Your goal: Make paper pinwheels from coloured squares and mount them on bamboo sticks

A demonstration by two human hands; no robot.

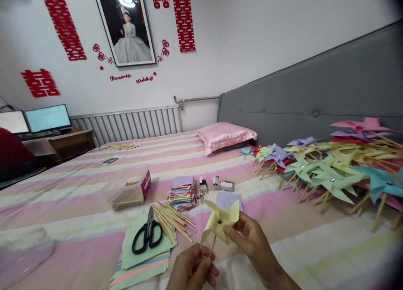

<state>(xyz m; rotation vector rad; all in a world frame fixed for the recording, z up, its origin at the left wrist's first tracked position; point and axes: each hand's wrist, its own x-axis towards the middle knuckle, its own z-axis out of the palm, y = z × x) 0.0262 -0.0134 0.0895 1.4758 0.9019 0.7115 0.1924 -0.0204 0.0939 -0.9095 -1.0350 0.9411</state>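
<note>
A yellow paper pinwheel (219,221) on a thin wooden stick is held up over the bed. My left hand (192,270) is closed round the lower end of the stick. My right hand (252,240) pinches the pinwheel's right blade near its centre pin. Just behind the pinwheel lies a lilac paper square (229,199). A bundle of wooden sticks (174,220) lies to the left, beside black scissors (147,236) resting on sheets of coloured paper (142,262).
A heap of finished pinwheels (330,164) covers the bed's right side by the grey headboard. A stack of coloured squares (182,192), small staplers (220,184), a cardboard box of sticks (132,191) and a pink pillow (225,135) lie on the striped sheet. A desk with monitors (37,119) stands far left.
</note>
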